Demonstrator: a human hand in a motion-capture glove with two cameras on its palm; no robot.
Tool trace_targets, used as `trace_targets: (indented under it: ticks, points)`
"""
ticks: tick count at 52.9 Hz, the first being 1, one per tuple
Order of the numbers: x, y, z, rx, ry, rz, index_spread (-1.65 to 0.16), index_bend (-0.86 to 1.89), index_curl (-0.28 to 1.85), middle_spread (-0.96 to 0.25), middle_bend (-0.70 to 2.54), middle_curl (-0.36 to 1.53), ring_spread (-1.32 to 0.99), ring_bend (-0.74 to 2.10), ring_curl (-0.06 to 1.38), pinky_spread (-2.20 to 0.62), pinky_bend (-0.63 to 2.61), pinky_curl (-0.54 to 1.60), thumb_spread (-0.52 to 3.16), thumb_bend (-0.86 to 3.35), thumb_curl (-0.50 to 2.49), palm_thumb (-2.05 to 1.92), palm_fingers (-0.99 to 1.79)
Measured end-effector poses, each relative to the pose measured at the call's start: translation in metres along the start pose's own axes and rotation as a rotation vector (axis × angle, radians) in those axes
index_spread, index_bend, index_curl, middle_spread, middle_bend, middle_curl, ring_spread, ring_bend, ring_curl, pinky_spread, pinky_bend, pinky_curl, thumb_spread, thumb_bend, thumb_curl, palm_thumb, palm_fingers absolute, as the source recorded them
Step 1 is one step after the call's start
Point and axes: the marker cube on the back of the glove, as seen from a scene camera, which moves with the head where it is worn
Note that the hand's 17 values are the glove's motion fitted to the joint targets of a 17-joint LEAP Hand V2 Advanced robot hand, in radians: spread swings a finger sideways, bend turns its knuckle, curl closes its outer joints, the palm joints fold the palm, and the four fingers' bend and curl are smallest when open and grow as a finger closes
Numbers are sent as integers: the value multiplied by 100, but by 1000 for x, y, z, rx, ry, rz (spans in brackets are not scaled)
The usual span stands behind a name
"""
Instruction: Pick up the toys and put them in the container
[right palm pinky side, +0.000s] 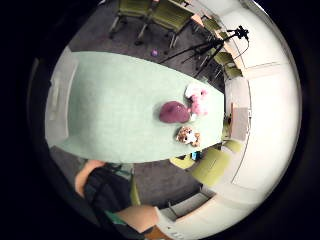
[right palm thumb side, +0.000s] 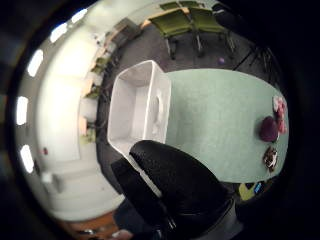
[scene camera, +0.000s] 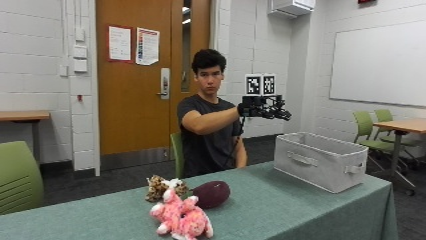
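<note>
Three toys, a pink plush (scene camera: 181, 216), a maroon plush (scene camera: 212, 193) and a spotted plush (scene camera: 160, 187), are clustered on the green tabletop (scene camera: 286, 205), well apart from the white container (scene camera: 321, 161). The gloved right hand (scene camera: 265, 107) is raised above the tabletop, fingers relaxed, nothing held.

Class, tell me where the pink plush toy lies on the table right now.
In the outside view the pink plush toy lies on the green table, at its near edge, beside the maroon football and the spotted plush, far from the white container.
</note>
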Motion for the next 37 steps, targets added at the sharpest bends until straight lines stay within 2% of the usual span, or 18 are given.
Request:
trace_targets:
  ticks: [5, 12, 25, 37]
  points:
    - [-1, -1, 2, -2, 3, -5, -17, 20, 9, -7, 25, 9, -15, 15, 2, -5, 46, 14, 63, -10, 0, -15, 13]
    - [1, 0, 3, -12, 9, -7, -23, 21, 16, -10, 26, 14, -21, 16, 3, -6, 49, 19, 85, -11, 2, -16, 9]
    - [23, -1, -1, 8, 29, -10, -26, 21, 25, -11, 27, 22, -25, 18, 8, -7, 50, 24, 95, -12, 4, -18, 6]
    - [77, 1, 7, 22, 16, 34, -27, 19, 30, -12, 28, 27, -27, 18, 11, -7, 51, 27, 93, -12, 6, -19, 4]
